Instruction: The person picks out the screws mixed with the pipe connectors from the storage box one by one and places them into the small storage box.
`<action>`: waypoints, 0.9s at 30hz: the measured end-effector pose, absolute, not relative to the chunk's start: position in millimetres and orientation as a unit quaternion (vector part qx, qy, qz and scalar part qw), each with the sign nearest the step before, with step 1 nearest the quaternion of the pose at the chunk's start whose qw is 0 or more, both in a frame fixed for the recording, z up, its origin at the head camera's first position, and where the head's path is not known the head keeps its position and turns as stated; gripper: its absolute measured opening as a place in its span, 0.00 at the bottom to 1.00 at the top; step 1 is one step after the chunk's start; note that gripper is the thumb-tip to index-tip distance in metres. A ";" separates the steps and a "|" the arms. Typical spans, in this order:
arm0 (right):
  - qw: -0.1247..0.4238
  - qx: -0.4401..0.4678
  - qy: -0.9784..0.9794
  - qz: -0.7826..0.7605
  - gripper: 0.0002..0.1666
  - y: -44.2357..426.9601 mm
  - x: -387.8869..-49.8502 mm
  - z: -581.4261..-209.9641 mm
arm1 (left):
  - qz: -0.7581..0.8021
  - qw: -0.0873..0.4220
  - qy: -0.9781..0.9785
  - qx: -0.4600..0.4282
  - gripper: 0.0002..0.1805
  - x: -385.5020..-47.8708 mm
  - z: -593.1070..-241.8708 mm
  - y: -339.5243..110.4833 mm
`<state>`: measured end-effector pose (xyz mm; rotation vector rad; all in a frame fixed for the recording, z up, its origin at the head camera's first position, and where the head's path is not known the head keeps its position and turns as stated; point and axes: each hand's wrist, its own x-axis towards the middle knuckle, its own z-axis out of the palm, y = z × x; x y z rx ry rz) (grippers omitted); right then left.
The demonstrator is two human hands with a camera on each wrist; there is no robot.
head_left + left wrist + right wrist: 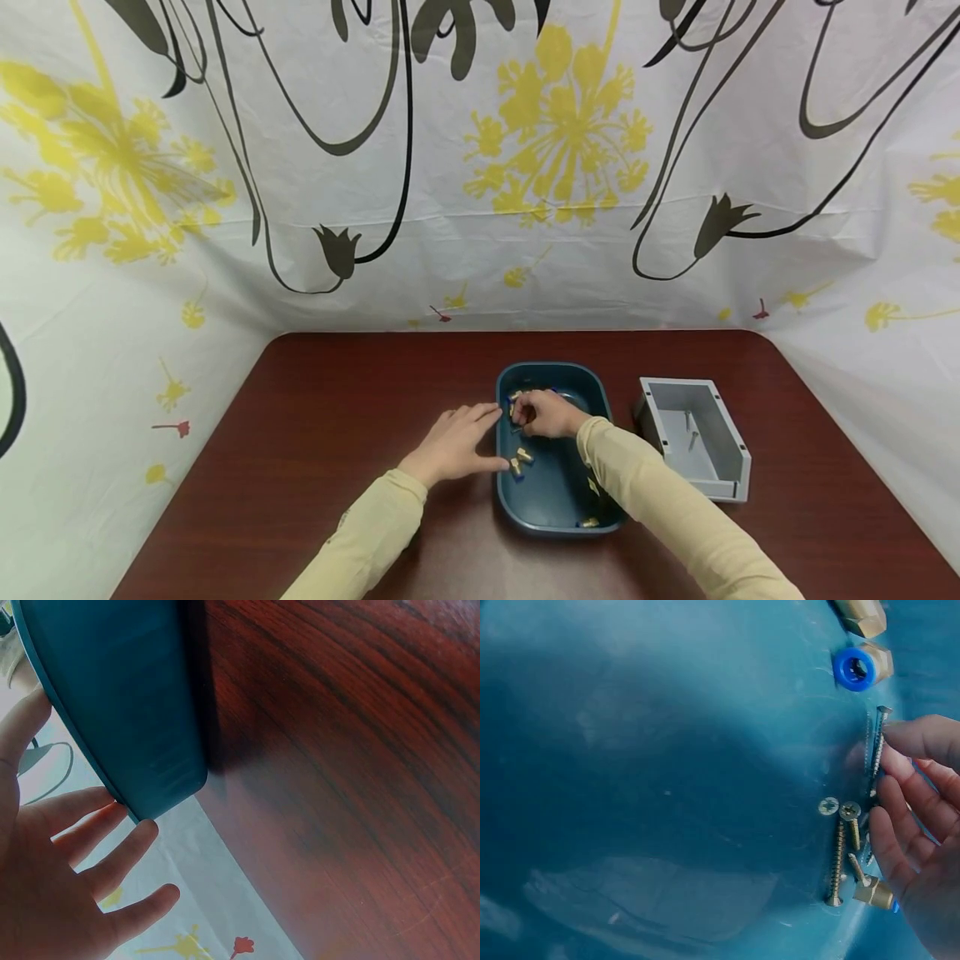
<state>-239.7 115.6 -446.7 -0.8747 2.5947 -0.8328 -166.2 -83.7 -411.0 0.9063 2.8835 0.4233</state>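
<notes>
Right hand [551,415] pinches a slim, threaded metal screw [879,750] inside the glossy teal round-cornered tray [551,492], near its wall. Left hand [453,446] spread wide, fingertips just touching the rim. Blue-collared brass hex fitting [883,663] nearby.

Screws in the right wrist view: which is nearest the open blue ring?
The long, uppermost screw, at the right hand's fingertips; the other screws lie lower.

Head: brown table [337,425] and patterned cloth [435,167] are viewed from above, facing forward and down, at widest range. Left wrist: the outer wall of the blue tray [127,697] is faced close, from the side (table edge running diagonally). Right wrist: the tray's inside is looked into, close up; this and the right hand [551,415] are shared with the head view.
</notes>
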 end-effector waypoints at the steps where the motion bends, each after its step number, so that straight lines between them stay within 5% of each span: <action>1: 0.136 -0.304 0.899 -0.285 0.11 115.6 -239.2 -447.1 | 0.138 0.045 0.944 0.296 0.42 -166.1 -411.1 -83.8; 27: 0.160 -0.313 0.892 -0.282 0.10 120.9 -233.5 -449.9 | 0.133 0.046 0.945 0.295 0.41 -164.5 -408.9 -83.2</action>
